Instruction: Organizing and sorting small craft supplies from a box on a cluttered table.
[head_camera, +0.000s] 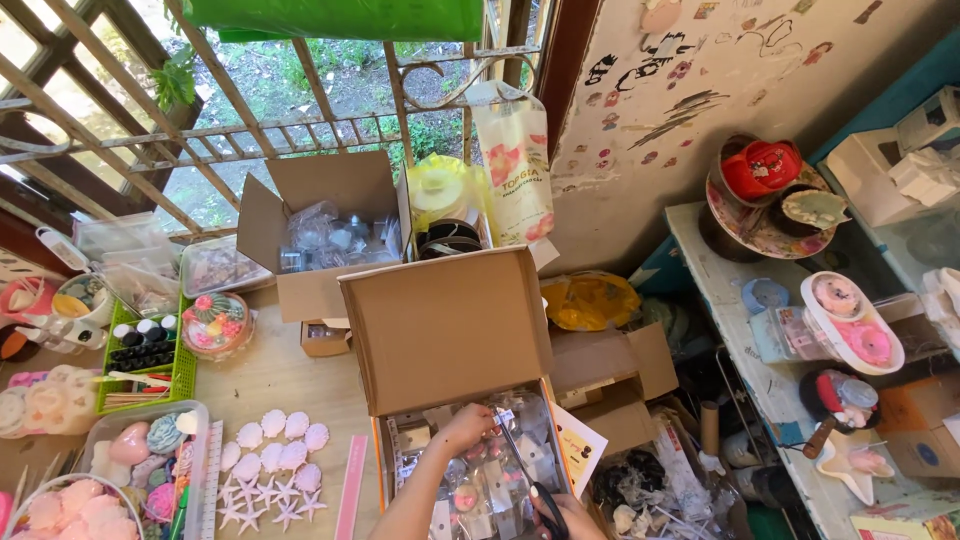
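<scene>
A brown cardboard box (450, 330) stands open in front of me, its lid raised toward the window. Clear plastic wrapping (480, 480) with small pink and white pieces fills it. My left hand (462, 428) reaches into the box and pinches the wrapping near the top. My right hand (570, 513), at the bottom edge, grips black-handled scissors (525, 470) whose blades point up toward my left fingers.
A second open carton (330, 230) with plastic bags sits behind. Pale pink shell and star shapes (275, 460) lie on the wooden table, beside a green tray of bottles (145, 365) and clear tubs. A cluttered shelf (790, 300) runs along the right.
</scene>
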